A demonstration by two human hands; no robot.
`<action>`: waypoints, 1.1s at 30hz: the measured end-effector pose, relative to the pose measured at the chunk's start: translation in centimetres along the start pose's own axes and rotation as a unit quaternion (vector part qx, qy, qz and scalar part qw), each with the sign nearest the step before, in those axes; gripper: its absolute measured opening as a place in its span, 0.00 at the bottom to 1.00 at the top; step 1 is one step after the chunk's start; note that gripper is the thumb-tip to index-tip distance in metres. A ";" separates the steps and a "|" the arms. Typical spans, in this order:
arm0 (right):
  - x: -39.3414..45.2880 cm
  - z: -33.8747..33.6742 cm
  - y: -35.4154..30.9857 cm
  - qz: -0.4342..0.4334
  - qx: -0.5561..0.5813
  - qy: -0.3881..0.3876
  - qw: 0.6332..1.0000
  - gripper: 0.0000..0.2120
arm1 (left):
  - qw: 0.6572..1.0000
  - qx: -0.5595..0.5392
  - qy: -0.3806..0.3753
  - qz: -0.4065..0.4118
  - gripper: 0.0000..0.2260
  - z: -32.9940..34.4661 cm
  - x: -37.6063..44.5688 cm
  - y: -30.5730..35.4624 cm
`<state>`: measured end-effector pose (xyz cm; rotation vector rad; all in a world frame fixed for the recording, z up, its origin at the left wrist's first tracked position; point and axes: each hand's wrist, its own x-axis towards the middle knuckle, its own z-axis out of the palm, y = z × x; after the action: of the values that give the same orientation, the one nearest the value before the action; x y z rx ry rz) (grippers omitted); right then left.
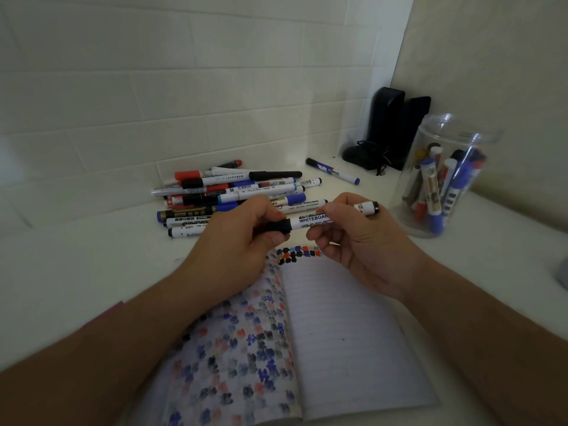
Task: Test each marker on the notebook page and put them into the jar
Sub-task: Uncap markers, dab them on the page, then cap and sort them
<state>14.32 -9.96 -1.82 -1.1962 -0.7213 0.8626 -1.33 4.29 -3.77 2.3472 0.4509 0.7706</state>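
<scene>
Open lined paper notebook (347, 339) with colour blots lying on white table (76, 272). Clear plastic jar (445, 179) standing at right, several markers inside. Pile of unsorted markers (233, 192) behind. Left hand (236, 247) gripping black cap, right hand (353, 238) pinching barrel of white whiteboard marker (310, 221), held above notebook.
</scene>
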 end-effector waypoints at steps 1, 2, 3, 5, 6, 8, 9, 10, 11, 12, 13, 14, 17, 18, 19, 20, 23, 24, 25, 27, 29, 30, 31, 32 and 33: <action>0.0 0.1 0.0 -0.001 0.004 0.002 1.000 0.12 | 1.000 -0.001 0.001 -0.004 0.09 0.0 0.2 -0.1; 0.0 0.1 0.1 -0.004 0.005 0.004 1.000 0.12 | 1.000 -0.005 0.005 -0.007 0.09 0.0 0.3 -0.1; 0.0 0.1 0.3 -0.013 -0.003 0.007 1.000 0.11 | 1.000 -0.009 0.009 -0.006 0.09 0.1 0.5 0.0; 0.0 0.2 0.6 -0.049 -0.061 0.015 0.997 0.07 | 1.000 -0.010 0.009 0.008 0.08 0.5 0.8 0.4; 0.0 0.3 0.8 -0.074 -0.102 0.017 0.992 0.05 | 1.000 -0.006 0.002 0.020 0.07 0.8 0.8 0.7; -0.2 0.5 1.1 -0.110 -0.184 0.023 0.976 0.05 | 0.998 0.021 -0.021 0.047 0.06 1.2 0.6 1.2; -0.3 0.6 1.1 -0.116 -0.219 0.027 0.968 0.05 | 0.997 0.039 -0.033 0.060 0.08 1.3 0.5 1.2; -0.4 0.5 0.8 -0.118 -0.248 0.033 0.961 0.06 | 0.995 0.057 -0.046 0.070 0.11 1.2 0.5 1.1; -0.5 0.4 0.4 -0.116 -0.273 0.039 0.954 0.06 | 0.993 0.071 -0.060 0.078 0.14 1.1 0.4 0.9; -0.6 0.0 -0.2 -0.111 -0.297 0.041 0.947 0.06 | 0.990 0.082 -0.074 0.083 0.15 0.9 0.3 0.7; -0.8 -0.2 -0.9 -0.103 -0.319 0.037 0.941 0.07 | 0.989 0.085 -0.086 0.085 0.16 0.8 0.3 0.5; -1.0 -0.6 -1.9 -0.096 -0.339 0.030 0.936 0.08 | 0.988 0.084 -0.094 0.085 0.15 0.8 0.2 0.4; -1.9 -2.1 -5.4 -0.129 -0.362 0.047 0.922 0.10 | 0.988 0.083 -0.104 0.084 0.15 0.8 -0.1 0.2; -2.3 -2.9 -6.9 -0.154 -0.364 0.076 0.915 0.10 | 0.987 0.084 -0.103 0.085 0.15 0.7 -0.1 0.1; -2.7 -3.7 -8.5 -0.184 -0.374 0.120 0.901 0.08 | 0.987 0.086 -0.101 0.088 0.14 0.7 -0.1 0.0; -3.1 -4.6 -10.2 -0.214 -0.395 0.170 0.877 0.06 | 0.987 0.087 -0.102 0.089 0.14 0.7 -0.1 -0.1; -3.7 -7.3 -15.0 -0.263 -0.452 0.297 0.799 0.07 | 0.989 0.076 -0.099 0.085 0.14 0.8 -0.1 -0.2; -3.8 -8.2 -16.2 -0.269 -0.460 0.324 0.782 0.07 | 0.990 0.070 -0.096 0.081 0.13 0.8 -0.1 -0.2; -3.9 -9.1 -17.2 -0.273 -0.469 0.342 0.767 0.07 | 0.990 0.064 -0.095 0.077 0.13 0.8 -0.1 -0.3; -3.7 -10.6 -18.2 -0.268 -0.504 0.355 0.741 0.07 | 0.991 0.058 -0.090 0.073 0.13 0.8 -0.1 -0.4; -3.2 -11.5 -18.3 -0.251 -0.560 0.334 0.715 0.07 | 0.992 0.061 -0.085 0.076 0.13 0.8 -0.1 -0.5; -2.8 -11.6 -18.1 -0.242 -0.593 0.314 0.701 0.09 | 0.991 0.063 -0.084 0.077 0.13 0.8 -0.1 -0.5; -2.3 -11.7 -17.8 -0.232 -0.624 0.293 0.686 0.12 | 0.991 0.066 -0.084 0.077 0.13 0.8 -0.1 -0.5; -1.9 -11.6 -17.5 -0.221 -0.653 0.275 0.670 0.14 | 0.991 0.069 -0.085 0.076 0.13 0.8 -0.1 -0.5; -1.3 -11.5 -17.2 -0.213 -0.676 0.264 0.655 0.16 | 0.991 0.071 -0.085 0.075 0.13 0.8 -0.1 -0.5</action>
<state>26.55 -18.95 12.26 -2.2909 -1.0984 -0.6822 -0.94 4.31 -4.66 2.5780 0.2667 0.6147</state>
